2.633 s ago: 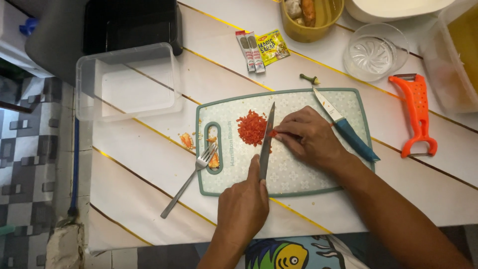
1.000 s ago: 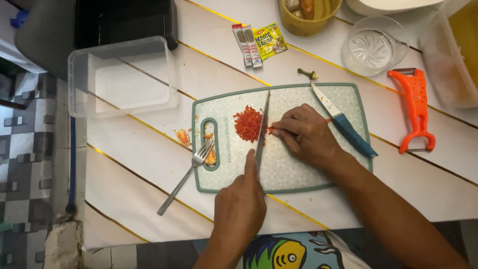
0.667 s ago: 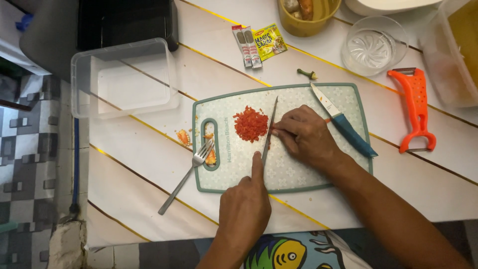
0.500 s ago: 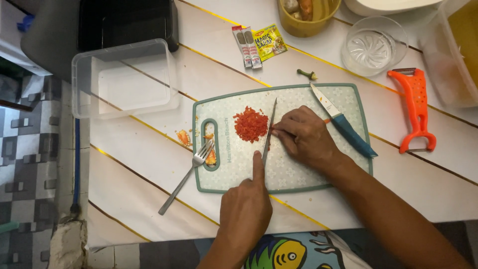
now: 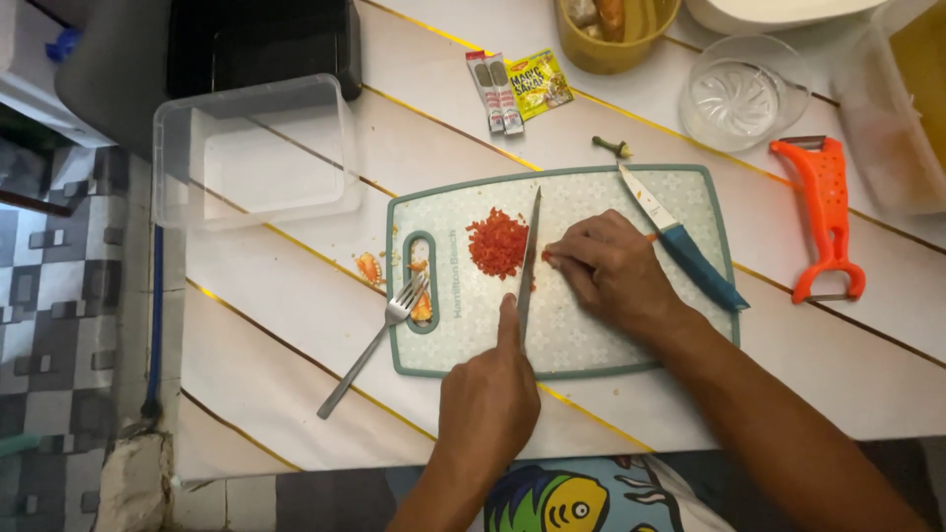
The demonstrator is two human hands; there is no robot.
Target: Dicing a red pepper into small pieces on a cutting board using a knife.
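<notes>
A: Nearest the camera: left hand [image 5: 490,399], closed round the handle of a knife [image 5: 528,256]. Forefinger laid along the spine. Handle itself hidden in the fist

B: Blade position?

A: Blade runs away from the person, edge down on the cutting board [image 5: 562,271], just right of a pile of red chopped bits [image 5: 498,242]

B: Right hand?

A: Right hand [image 5: 613,271] rests on the board, fingers curled, tips pinching a small red piece against the blade's right side. Most of the piece is covered, so kind not confirmed; colour matches the pile

B: Board itself?

A: Pale, teal rim, slot handle at its left end. Lies on the white striped tabletop [image 5: 296,325]. A fork [image 5: 376,341] leans with tines on the slot, handle out over the tabletop to the near left. Orange scraps by the tines and just off the board's left edge

B: Farther out?

A: Second knife [image 5: 682,249], blue handle, lying free on the board just beyond the right hand. Orange peeler [image 5: 821,217] on the tabletop right of the board. Small green stem [image 5: 612,148] just past the board's far edge. Beyond that: seasoning sachets [image 5: 517,87], a yellow bowl [image 5: 616,34], a glass juicer [image 5: 741,94]. Far left: clear plastic tub [image 5: 254,153], nothing visible inside
</notes>
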